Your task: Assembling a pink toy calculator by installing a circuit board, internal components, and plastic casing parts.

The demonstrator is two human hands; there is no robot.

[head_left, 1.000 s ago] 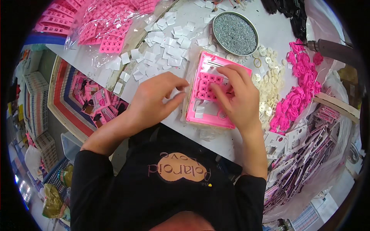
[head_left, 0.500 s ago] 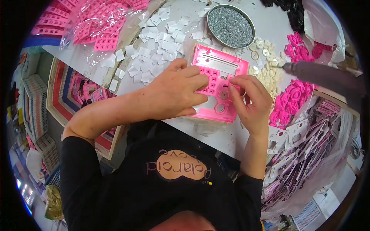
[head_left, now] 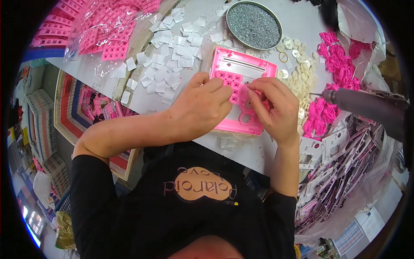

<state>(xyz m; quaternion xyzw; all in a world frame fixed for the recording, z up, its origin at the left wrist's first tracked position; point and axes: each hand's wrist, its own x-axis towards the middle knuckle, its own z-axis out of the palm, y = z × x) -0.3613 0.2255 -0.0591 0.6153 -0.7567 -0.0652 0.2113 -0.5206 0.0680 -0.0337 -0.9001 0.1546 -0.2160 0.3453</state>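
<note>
A pink plastic casing (head_left: 236,125) lies in front of me, with a slotted strip at its far end and a round ring near its close end. Set into its middle is a pink key panel (head_left: 233,79) with small square holes. My left hand (head_left: 206,102) curls over the casing's left side, fingers bent against it beside the key panel. Over the casing's right half, my right hand (head_left: 276,108) pinches thumb and forefinger together; anything between them is too small to make out. The fingers partly cover the casing's middle.
A round tin of small metal screws (head_left: 253,26) stands beyond the casing. White paper squares (head_left: 172,56) lie left, cream round parts (head_left: 302,71) and pink moulded parts (head_left: 336,64) right. A powered screwdriver (head_left: 366,102) hangs at the right, above bagged printed panels (head_left: 340,172).
My right hand has shifted slightly left over the casing, its fingertips nearer the key panel. The left hand stays at the casing's left side. The screwdriver appears lower in view.
</note>
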